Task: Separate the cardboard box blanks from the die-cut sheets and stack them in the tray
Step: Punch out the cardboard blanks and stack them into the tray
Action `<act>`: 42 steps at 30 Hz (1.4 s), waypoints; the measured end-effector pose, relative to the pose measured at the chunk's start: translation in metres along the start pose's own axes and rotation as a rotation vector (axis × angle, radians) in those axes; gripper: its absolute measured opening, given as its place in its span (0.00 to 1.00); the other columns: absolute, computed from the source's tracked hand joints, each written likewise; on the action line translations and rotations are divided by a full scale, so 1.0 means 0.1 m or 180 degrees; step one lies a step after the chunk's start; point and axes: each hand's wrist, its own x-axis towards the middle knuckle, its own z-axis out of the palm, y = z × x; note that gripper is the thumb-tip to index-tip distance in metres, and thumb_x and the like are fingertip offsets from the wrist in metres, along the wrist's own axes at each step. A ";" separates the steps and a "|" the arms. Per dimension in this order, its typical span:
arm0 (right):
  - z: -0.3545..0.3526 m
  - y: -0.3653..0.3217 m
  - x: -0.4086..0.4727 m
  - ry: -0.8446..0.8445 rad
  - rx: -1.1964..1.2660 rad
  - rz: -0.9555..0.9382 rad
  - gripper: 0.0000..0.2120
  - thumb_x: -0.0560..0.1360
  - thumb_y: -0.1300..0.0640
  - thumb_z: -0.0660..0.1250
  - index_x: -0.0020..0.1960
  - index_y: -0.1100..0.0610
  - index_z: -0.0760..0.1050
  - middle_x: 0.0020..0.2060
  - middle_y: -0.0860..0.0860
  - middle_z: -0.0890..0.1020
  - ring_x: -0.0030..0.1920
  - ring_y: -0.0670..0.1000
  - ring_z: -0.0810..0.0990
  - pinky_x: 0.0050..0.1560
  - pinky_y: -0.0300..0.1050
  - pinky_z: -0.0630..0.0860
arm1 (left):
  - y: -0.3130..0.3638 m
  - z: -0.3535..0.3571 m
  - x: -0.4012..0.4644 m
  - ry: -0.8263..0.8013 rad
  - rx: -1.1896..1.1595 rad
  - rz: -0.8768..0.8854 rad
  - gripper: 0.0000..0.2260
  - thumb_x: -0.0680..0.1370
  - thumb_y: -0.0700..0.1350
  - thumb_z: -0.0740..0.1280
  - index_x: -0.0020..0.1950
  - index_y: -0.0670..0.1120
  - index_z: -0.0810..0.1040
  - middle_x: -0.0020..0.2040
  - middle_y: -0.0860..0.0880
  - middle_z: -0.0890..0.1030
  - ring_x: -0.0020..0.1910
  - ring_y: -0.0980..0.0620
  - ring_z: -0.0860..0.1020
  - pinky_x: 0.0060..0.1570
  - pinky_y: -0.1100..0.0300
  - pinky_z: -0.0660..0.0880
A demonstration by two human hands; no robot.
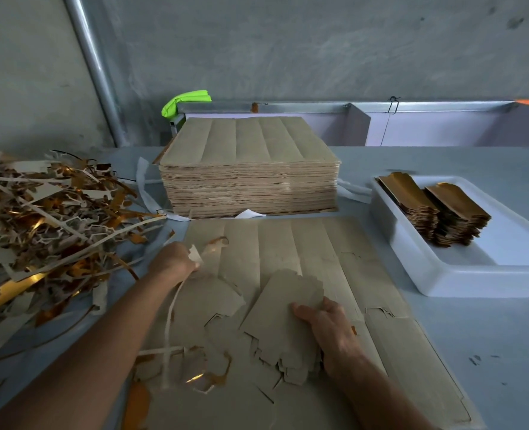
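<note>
Head view takes in a grey table, largest thing in frame. At upper centre stands a tall stack of die-cut sheets; at left centre, a scrap heap; at right, a white tray holding stacked blanks. One working sheet lies flat at lower centre. The right hand grips a loosened blank bundle by its edge. The left hand pinches a waste strip. Blanks look light, stiff, easily torn at the notched ends; hold them along the long straight edge.
</note>
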 end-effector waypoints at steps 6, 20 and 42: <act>0.00 0.01 0.01 0.0040 0.0119 -0.0017 0.09 0.74 0.61 0.69 0.53 0.60 0.77 0.44 0.57 0.85 0.47 0.58 0.84 0.52 0.58 0.80 | 0.08 -0.03 0.00 0.0568 -0.0687 0.0490 0.07 0.80 0.41 0.61 0.55 0.39 0.72 0.53 0.39 0.77 0.52 0.40 0.75 0.43 0.55 0.65; -0.56 -0.91 0.00 0.1334 -0.0781 -0.2491 0.29 0.75 0.66 0.64 0.71 0.47 0.61 0.51 0.48 0.76 0.46 0.46 0.80 0.28 0.38 0.76 | 0.84 -0.53 -0.33 -0.0337 -0.4224 0.2069 0.08 0.80 0.34 0.60 0.52 0.44 0.76 0.47 0.48 0.80 0.44 0.59 0.79 0.48 0.68 0.76; -0.07 -1.03 0.27 -0.0094 -0.1449 -0.1264 0.07 0.73 0.55 0.71 0.42 0.58 0.84 0.39 0.55 0.85 0.42 0.55 0.85 0.47 0.55 0.82 | 1.27 -0.32 -0.55 0.0431 -0.2880 0.2404 0.06 0.78 0.41 0.66 0.53 0.40 0.73 0.40 0.50 0.75 0.39 0.55 0.72 0.41 0.67 0.69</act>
